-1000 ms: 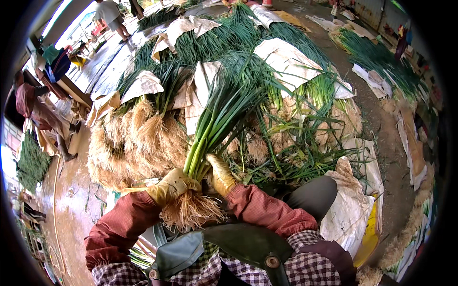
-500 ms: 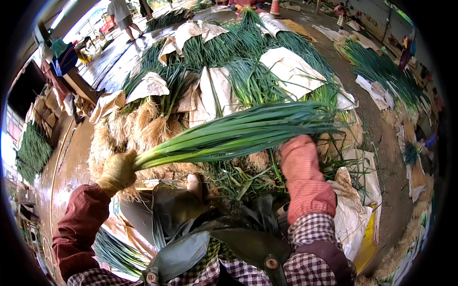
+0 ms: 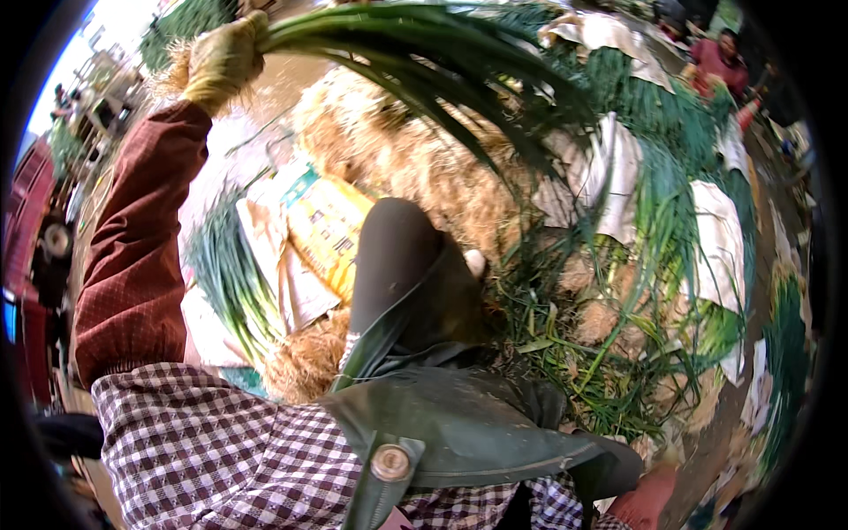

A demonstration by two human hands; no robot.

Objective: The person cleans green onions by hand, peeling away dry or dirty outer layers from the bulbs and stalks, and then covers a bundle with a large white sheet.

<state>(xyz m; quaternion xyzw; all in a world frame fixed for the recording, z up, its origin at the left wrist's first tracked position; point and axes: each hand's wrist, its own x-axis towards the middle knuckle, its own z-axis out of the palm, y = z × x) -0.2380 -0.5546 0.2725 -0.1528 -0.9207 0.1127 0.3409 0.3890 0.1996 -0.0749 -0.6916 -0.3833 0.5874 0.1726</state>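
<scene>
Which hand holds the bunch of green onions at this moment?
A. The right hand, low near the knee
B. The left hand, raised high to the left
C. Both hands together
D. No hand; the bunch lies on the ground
B: the gloved left hand is raised and closed around the root end of the bunch of green onions; the right hand is not in view.

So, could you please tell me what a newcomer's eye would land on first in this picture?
Most striking is the bundle of green onions sweeping across the top, gripped at its root end by the left hand in a yellow glove, raised at upper left. Below it, the person's dark-clad knee rises mid-picture, with straw-coloured root heaps and loose green leaves around it.
</scene>
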